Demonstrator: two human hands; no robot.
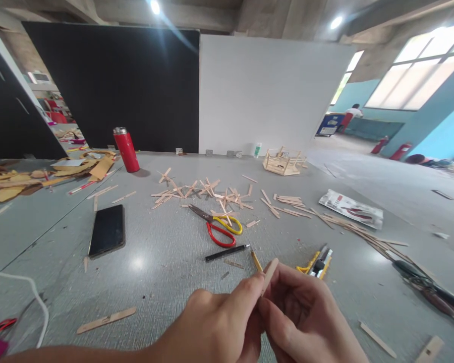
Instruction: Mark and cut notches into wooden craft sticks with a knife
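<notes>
Near the bottom centre, my left hand (221, 317) and my right hand (306, 315) meet, with fingers closed on one wooden craft stick (269, 277). The stick's rounded end points up and away; its lower part is hidden by my fingers. A thin yellowish strip (256, 261) shows just beyond my left fingertips, and I cannot tell whether it is held. A black pen (227, 252) lies past my left hand, below scissors (223, 234) with one red and one yellow handle. Beyond my right hand is a yellow utility knife (318, 262).
Craft sticks (208, 187) lie scattered mid-table, with a small stick structure (283, 162) behind. A red bottle (126, 149) stands back left, above a phone (108, 230). A white packet (351, 208) and long thin sticks (366, 236) lie at right. A white cable (38, 297) curves at left.
</notes>
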